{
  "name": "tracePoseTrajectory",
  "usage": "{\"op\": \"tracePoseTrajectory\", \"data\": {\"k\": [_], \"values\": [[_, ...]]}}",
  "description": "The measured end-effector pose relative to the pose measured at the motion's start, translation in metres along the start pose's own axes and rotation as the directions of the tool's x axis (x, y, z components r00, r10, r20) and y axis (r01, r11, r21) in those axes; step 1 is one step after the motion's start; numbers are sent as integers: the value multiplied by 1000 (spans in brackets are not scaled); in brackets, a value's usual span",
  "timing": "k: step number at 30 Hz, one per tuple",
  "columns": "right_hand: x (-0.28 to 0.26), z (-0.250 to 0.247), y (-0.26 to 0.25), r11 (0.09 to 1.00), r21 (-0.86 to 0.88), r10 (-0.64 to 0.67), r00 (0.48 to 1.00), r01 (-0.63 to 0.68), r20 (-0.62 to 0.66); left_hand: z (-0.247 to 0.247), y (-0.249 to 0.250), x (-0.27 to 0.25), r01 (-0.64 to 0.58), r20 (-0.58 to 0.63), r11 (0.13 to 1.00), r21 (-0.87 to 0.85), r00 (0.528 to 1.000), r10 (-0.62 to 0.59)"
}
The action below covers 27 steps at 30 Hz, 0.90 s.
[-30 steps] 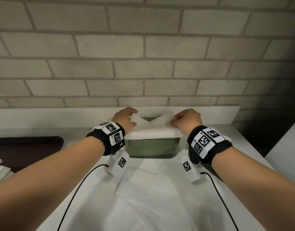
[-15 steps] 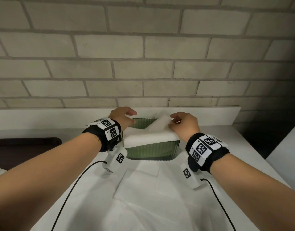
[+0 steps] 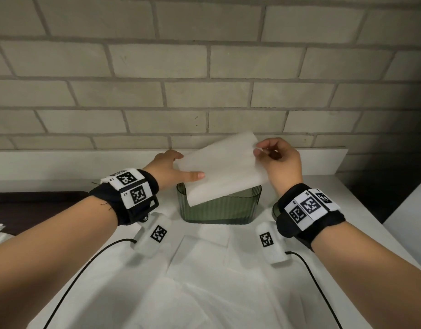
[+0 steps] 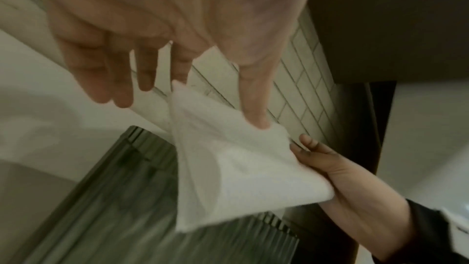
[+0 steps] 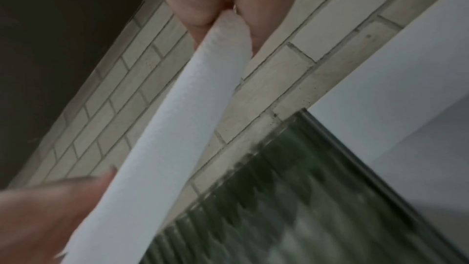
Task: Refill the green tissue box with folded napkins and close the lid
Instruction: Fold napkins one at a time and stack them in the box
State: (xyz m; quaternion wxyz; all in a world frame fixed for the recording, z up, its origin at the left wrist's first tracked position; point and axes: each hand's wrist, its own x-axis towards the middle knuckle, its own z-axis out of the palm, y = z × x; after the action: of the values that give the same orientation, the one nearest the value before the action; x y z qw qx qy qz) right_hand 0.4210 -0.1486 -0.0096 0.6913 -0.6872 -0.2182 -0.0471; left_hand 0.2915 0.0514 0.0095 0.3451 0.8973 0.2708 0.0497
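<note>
We are holding a folded white napkin [image 3: 222, 167] tilted above the open green tissue box [image 3: 220, 208], its lower left corner dipping over the box's near rim and its upper right corner raised toward the brick wall [image 3: 204, 67]. Our right hand [image 3: 279, 162] is pinching the napkin's upper right edge between thumb and curled fingers, and the right wrist view is showing the sheet clamped there. Our left hand [image 3: 168, 170] is steadying the left side with the thumb lying straight across the near face and the fingers extended behind it, so it is flat rather than clenched. The ribbed box is standing upright on the white table [image 3: 361, 210], close to the wall ledge. More white napkins [image 3: 204, 262] are lying spread on the table just near of the box, between our forearms.
</note>
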Motion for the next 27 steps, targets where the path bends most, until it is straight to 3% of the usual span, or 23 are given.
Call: {"op": "tracePoseTrajectory", "data": {"k": [2,5,7,9,12,16,22,27], "values": [[2,3,-2,998,53,-16,1000,18,-27,0,-2,4,23,-2,978,-209,1000,-24],[2,7,1,996,89,-1,999,4,-36,0,0,8,59,36,798,-599,998,-47],[1,9,5,997,82,13,999,-11,-29,-1,3,10,21,-3,719,-695,999,-33],[0,9,8,998,57,7,999,-5,-32,-1,4,14,-53,-77,756,-652,997,3],[1,6,14,1000,12,-12,999,12,-33,2,3,19,-171,-171,872,-459,980,102],[0,1,23,989,-148,-8,1000,10,17,14,-2,22,-174,-159,980,-93,975,158],[-5,0,30,847,-519,-39,986,118,160,21,-9,24,-85,-25,995,59,996,87],[-2,0,27,713,-690,118,951,120,287,22,-9,27,-54,4,991,120,999,54]]}}
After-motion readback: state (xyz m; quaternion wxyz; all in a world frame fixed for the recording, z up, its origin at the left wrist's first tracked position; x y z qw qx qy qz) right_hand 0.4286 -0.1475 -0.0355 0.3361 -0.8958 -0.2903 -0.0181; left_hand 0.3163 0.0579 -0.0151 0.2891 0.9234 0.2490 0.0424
